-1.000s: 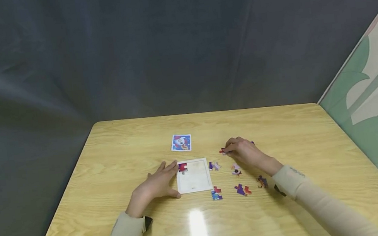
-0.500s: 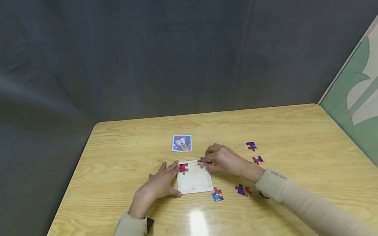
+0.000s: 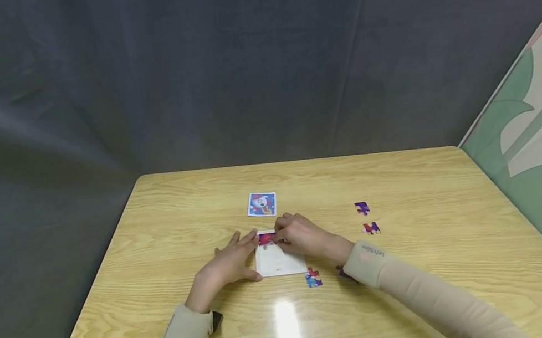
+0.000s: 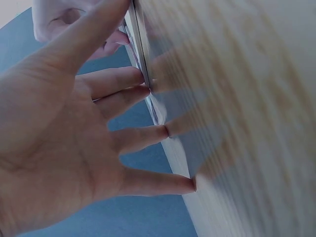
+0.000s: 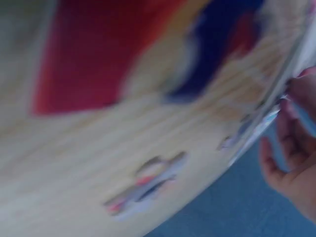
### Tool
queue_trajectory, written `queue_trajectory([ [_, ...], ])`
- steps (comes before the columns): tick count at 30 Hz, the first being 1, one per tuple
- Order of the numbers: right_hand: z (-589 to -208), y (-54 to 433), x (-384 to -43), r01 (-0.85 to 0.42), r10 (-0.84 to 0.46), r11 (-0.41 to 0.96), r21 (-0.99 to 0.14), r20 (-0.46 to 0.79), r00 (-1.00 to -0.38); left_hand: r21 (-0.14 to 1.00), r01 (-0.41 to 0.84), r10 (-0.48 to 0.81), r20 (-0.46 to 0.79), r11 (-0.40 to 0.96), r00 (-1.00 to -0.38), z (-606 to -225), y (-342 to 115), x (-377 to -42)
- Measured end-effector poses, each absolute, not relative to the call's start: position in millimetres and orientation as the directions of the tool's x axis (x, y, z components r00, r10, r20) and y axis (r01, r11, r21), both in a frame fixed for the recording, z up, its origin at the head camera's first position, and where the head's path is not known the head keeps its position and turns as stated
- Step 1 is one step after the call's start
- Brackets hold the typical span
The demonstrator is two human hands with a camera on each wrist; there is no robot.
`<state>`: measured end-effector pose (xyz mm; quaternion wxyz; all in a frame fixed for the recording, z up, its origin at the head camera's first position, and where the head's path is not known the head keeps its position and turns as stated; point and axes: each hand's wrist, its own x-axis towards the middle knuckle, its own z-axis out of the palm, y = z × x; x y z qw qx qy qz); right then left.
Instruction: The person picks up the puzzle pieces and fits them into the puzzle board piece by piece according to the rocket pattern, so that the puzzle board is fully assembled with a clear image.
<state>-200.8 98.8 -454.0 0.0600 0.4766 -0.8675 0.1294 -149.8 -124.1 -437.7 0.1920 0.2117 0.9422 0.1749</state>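
Observation:
A shallow white puzzle tray [image 3: 282,265] lies flat on the table. My left hand [image 3: 224,264] touches its left side, fingers spread and thumb at the near corner; the left wrist view shows these fingers straight, with several tips on the tabletop. A red and purple puzzle piece [image 3: 263,239] lies in the tray's far left corner. Over the tray's far side, my right hand [image 3: 304,236] pinches another puzzle piece, mostly hidden by its fingers, right beside the red one. In the right wrist view the right hand [image 5: 298,163] is at the edge and the piece is not clear.
Loose puzzle pieces lie right of the tray: a purple one [image 3: 362,208], a red and purple one [image 3: 371,228] and a blue and red one [image 3: 313,277]. My right sleeve partly covers another. Beyond the tray lies a small picture card [image 3: 262,204].
My right hand has carried a puzzle piece leftward from the loose pieces to the tray, then along its far side to the red piece. The left hand has stayed at the tray's left edge.

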Motion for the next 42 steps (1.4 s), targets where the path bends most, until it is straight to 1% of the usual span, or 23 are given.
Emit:
queue_trajectory([
  [2,-451.6,99.5,-201.1,-0.832,-0.805,0.526,-0.174,0.214,-0.554,0.411,0.333,0.466,-0.285,0.849,-0.838,-437.7,-124.2,-150.2],
  [4,-447.5,105.2,-203.5,-0.822,-0.791,0.533,-0.200,0.228,-0.568,0.413,0.326,0.461,-0.287,0.850,-0.839,-438.0,-123.7,-150.4],
  [6,-443.4,118.7,-209.7,-0.815,-0.765,0.529,-0.236,0.284,-0.578,0.418,0.316,0.454,-0.289,0.852,-0.842,-438.8,-122.7,-150.5],
  [9,-439.6,160.1,-223.3,-0.784,-0.693,0.557,-0.275,0.367,-0.621,0.425,0.311,0.454,-0.292,0.850,-0.842,-438.9,-121.3,-150.5],
  [11,-441.9,197.2,-231.8,-0.731,-0.624,0.607,-0.311,0.382,-0.681,0.425,0.306,0.450,-0.297,0.852,-0.842,-438.3,-121.2,-150.4],
  [13,-445.7,232.2,-236.8,-0.654,-0.562,0.662,-0.366,0.335,-0.757,0.420,0.301,0.445,-0.304,0.856,-0.842,-437.3,-122.4,-149.5],
  [15,-450.9,259.3,-238.1,-0.579,-0.519,0.689,-0.435,0.261,-0.814,0.417,0.295,0.441,-0.313,0.860,-0.841,-436.3,-123.9,-148.0],
  [17,-454.6,276.5,-235.8,-0.531,-0.507,0.697,-0.483,0.193,-0.840,0.418,0.291,0.439,-0.318,0.861,-0.840,-435.7,-125.4,-146.4],
  [19,-457.8,285.6,-233.9,-0.529,-0.527,0.684,-0.503,0.161,-0.834,0.422,0.291,0.441,-0.320,0.859,-0.839,-435.1,-126.4,-144.8],
  [21,-460.3,290.0,-233.0,-0.574,-0.566,0.671,-0.470,0.177,-0.806,0.424,0.291,0.442,-0.319,0.858,-0.838,-434.9,-127.1,-143.9],
  [26,-462.3,292.7,-234.4,-0.711,-0.641,0.626,-0.320,0.308,-0.703,0.430,0.291,0.441,-0.307,0.855,-0.843,-434.5,-126.4,-144.8],
  [30,-463.1,296.4,-234.4,-0.759,-0.675,0.616,-0.213,0.355,-0.647,0.436,0.294,0.445,-0.299,0.850,-0.844,-434.0,-123.9,-145.5],
  [33,-464.2,300.8,-232.0,-0.771,-0.695,0.618,-0.153,0.353,-0.626,0.438,0.298,0.451,-0.303,0.848,-0.840,-434.0,-121.6,-145.4],
  [39,-466.1,307.6,-233.1,-0.793,-0.717,0.599,-0.108,0.368,-0.592,0.429,0.302,0.452,-0.307,0.851,-0.837,-434.9,-117.6,-148.2],
  [42,-465.8,305.5,-235.5,-0.784,-0.706,0.612,-0.103,0.375,-0.600,0.427,0.304,0.452,-0.305,0.852,-0.838,-435.3,-116.8,-149.7],
])
